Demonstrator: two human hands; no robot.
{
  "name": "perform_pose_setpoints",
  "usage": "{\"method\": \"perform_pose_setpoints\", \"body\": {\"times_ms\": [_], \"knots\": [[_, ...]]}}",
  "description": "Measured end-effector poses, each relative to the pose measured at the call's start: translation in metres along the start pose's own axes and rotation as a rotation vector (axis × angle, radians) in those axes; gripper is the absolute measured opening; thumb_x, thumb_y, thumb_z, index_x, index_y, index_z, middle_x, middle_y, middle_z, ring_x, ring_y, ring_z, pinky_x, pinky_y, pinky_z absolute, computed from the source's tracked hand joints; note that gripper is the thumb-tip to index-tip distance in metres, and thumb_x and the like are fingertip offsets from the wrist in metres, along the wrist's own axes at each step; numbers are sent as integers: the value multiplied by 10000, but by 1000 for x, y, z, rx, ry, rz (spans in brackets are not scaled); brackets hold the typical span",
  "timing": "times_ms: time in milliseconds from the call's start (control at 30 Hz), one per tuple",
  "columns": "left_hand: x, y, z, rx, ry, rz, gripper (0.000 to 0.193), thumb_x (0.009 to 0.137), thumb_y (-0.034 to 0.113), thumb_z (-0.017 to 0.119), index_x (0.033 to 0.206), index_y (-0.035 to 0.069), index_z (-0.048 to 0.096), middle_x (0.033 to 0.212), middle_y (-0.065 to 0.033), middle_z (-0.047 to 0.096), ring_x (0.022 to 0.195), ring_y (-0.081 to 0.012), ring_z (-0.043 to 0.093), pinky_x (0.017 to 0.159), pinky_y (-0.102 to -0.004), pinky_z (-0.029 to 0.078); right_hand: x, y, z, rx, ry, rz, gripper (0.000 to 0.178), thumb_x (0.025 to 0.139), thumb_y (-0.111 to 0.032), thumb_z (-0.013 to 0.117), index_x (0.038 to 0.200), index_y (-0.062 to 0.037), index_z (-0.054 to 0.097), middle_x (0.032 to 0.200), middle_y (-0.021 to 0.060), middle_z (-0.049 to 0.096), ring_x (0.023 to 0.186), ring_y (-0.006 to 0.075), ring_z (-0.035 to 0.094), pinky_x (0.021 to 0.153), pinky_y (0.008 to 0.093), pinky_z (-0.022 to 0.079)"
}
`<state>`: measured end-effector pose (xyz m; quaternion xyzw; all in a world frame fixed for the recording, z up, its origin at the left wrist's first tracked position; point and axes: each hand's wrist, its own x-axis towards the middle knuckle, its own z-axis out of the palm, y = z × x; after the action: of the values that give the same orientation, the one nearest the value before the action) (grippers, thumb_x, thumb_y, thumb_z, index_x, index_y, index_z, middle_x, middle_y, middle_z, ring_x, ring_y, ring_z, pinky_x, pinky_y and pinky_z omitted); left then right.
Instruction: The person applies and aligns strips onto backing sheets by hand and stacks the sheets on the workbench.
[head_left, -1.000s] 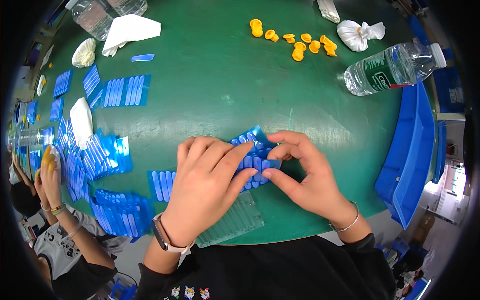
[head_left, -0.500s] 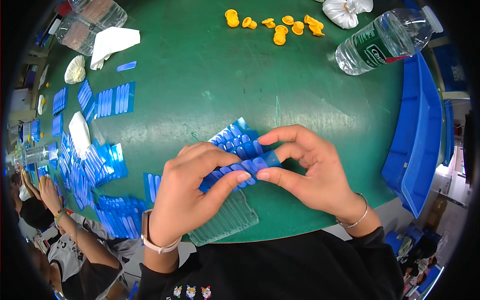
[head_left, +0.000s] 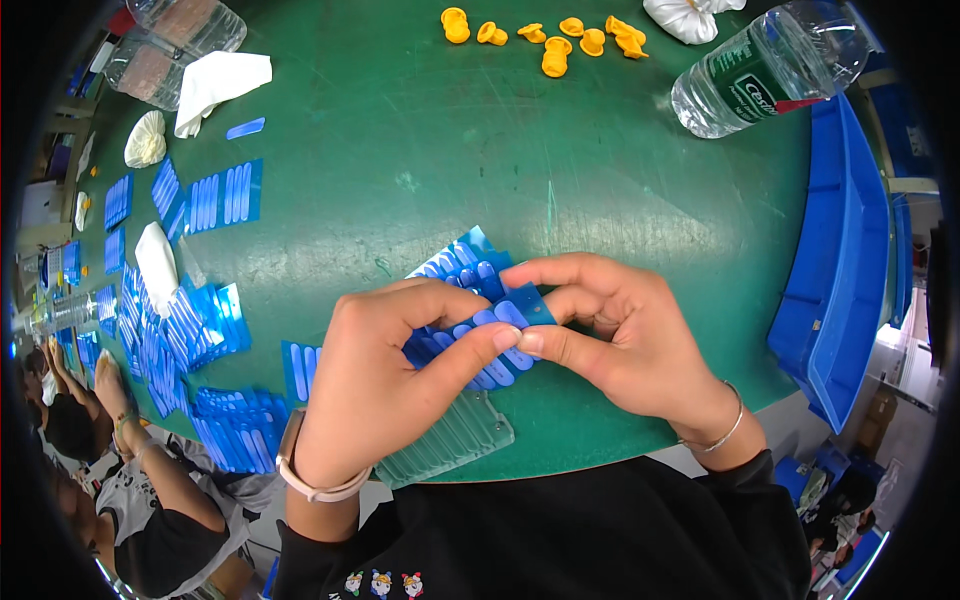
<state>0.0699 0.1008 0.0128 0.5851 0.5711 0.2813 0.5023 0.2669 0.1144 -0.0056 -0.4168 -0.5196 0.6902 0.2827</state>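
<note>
Between both hands is a blue film sheet (head_left: 496, 373) carrying a row of oblong, glossy blue pieces. My left hand (head_left: 395, 375) pinches it with thumb and forefinger, covering its left part. My right hand (head_left: 640, 345) grips the other end, thumb tip close beside the left thumb tip. Whether a single piece is being peeled off is too small to tell. More blue sheets with oblong pieces (head_left: 460, 256) lie just beyond my fingers, partly hidden. Under my left hand, at the table's near edge, rests a clear ribbed plastic tray (head_left: 455, 440).
Many blue sheets (head_left: 235, 430) are heaped at left beside white tissue (head_left: 222, 85). Yellow rubber finger cots (head_left: 555, 57) lie at the far side. A water bottle (head_left: 720, 90) lies far right, near a blue bin (head_left: 830, 270). A co-worker's hand (head_left: 110, 385) is at far left.
My thumbs have shifted slightly along the blue sheet, and its right end is now more tilted. The whole view has moved a little; both hands still hold the sheet.
</note>
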Motion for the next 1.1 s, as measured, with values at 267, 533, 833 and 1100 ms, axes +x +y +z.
{"method": "perform_pose_setpoints", "body": {"times_ms": [267,533,833,1100], "knots": [[-3,-9,0,-222,-47,-41,154,768,101,727,842,-21,669,773,-87,656,652,-87,586,590,-230,458,-1,-13,2,179,-11,120,558,844,5,618,1332,-5,348,777,33,636,744,52,547,694,209,431],[-2,-3,2,-263,22,-135,174,751,122,756,808,-20,673,709,-51,659,640,-60,570,581,-206,447,-1,-12,-1,198,26,98,606,842,16,615,1360,-11,300,792,38,647,714,36,542,639,199,426],[-1,-2,5,-353,131,-145,160,754,115,758,786,-18,675,669,-21,646,607,-38,539,538,-181,421,-1,-14,0,277,47,72,605,831,19,629,1348,-11,317,859,73,671,791,73,601,700,210,462],[0,-3,15,-294,171,-101,155,771,121,736,784,-19,671,641,-23,615,585,-42,502,515,-193,395,-4,-9,5,112,96,41,530,803,20,651,1262,-5,388,843,49,664,742,66,569,705,228,448]]}}
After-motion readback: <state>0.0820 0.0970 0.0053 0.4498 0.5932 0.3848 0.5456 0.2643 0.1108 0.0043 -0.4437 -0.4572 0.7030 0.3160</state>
